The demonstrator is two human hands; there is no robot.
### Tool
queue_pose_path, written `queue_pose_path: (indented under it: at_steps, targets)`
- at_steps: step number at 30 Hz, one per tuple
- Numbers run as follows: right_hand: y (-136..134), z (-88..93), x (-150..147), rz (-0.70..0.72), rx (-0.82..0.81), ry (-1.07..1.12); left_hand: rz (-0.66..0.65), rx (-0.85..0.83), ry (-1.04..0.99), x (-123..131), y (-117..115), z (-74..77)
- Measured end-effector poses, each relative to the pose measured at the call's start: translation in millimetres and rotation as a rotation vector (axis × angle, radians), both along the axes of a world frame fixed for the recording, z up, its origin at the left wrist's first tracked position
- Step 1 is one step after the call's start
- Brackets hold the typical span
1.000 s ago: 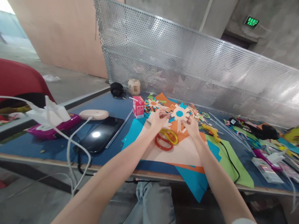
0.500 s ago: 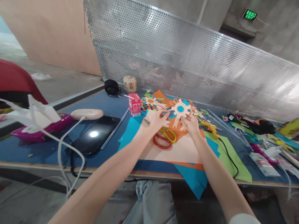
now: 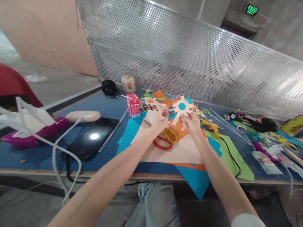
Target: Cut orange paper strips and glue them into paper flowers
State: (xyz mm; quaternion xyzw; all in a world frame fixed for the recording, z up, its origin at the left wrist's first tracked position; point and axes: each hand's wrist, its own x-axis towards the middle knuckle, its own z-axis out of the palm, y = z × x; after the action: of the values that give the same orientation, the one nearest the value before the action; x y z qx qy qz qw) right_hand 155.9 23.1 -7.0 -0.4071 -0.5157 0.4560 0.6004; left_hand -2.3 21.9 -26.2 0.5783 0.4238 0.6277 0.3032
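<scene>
While the scissors (image 3: 165, 139) lie flat on the peach sheet (image 3: 180, 153), every place below is told from them.
Paper flower (image 3: 181, 108): cream petals, blue centre; held in the air just behind the scissors, its face tilted toward the camera.
Left hand (image 3: 159, 121): behind the scissors, thumb and forefinger closed on a left petal.
Right hand (image 3: 193, 124): right of the scissors, fingertips pinched on the lower petals.
Change: a second ago the flower sat lower, close over the sheets; now it is raised and turned up, so it likely hangs from the two grips alone.
Glue gun (image 3: 211, 126): right of the scissors, untouched.
Red carton (image 3: 133, 105): left of and behind the scissors.
</scene>
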Motion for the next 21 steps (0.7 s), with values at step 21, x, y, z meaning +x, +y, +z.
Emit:
queue_pose_path:
  at_steps: [21]
  targets:
    - [-3.5,2.3,-3.3,0.16,0.0,-0.077,-0.162,-0.019,0.159,0.8,-5.1,1.7]
